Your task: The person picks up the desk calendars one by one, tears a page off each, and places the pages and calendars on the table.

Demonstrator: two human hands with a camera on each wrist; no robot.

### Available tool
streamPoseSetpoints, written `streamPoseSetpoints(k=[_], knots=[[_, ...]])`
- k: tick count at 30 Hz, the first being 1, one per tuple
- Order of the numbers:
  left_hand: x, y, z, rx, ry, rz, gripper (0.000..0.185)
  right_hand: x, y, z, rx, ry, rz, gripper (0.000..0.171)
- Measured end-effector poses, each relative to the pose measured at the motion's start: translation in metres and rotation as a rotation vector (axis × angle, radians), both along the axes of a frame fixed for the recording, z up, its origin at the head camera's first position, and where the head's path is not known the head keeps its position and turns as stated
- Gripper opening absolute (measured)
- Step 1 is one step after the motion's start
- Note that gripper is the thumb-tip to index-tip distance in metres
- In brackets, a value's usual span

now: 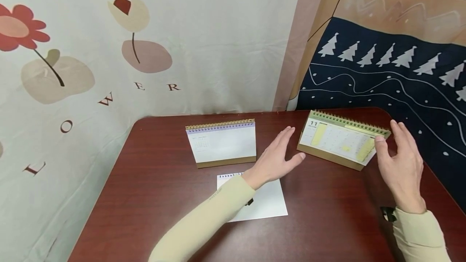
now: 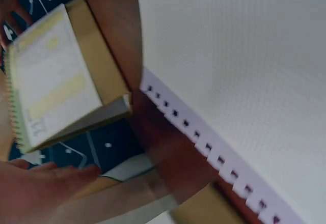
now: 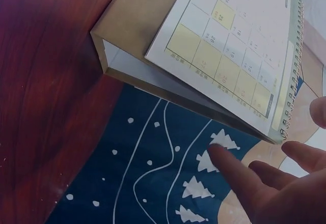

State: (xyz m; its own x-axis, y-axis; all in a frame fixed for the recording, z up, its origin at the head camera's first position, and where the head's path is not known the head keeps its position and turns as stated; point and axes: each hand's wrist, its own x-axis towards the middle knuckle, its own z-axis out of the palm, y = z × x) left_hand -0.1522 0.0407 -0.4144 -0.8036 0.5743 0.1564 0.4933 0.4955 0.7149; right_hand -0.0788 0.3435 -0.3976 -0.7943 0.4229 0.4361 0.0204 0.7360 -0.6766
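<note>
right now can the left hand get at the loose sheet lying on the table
Probably yes. The loose sheet lies flat on the table right under the left forearm, with nothing on top of it. The left hand hovers open just past its far edge, so it would only need to draw back a little.

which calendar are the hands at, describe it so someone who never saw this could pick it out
On the dark red table, look to the far right corner, beside the navy tree-patterned cloth. The desk calendar stands between the open left hand and right hand. Unlike the purple-topped calendar, it has a green spiral edge, yellow-marked days and a large 11.
</note>
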Motion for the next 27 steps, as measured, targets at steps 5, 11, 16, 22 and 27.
streamPoseSetpoints(k=[5, 11, 16, 22, 27], knots=[[-0.017, 0.014, -0.009, 0.016, -0.096, 0.002, 0.080, -0.003, 0.000, -0.002, -0.009, 0.028, 0.011, 0.056], [-0.028, 0.031, -0.017, 0.058, -0.200, 0.033, 0.079, -0.004, -0.002, -0.001, -0.027, -0.006, -0.003, 0.056], [-0.031, 0.042, -0.022, 0.095, -0.285, 0.076, 0.079, -0.004, -0.004, -0.002, -0.033, -0.022, -0.014, 0.057], [-0.030, 0.047, -0.026, 0.117, -0.315, 0.089, 0.078, -0.003, -0.005, -0.002, -0.034, -0.029, -0.023, 0.056], [-0.029, 0.048, -0.028, 0.109, -0.303, 0.072, 0.078, -0.003, -0.004, -0.001, -0.006, -0.081, -0.054, 0.057]])
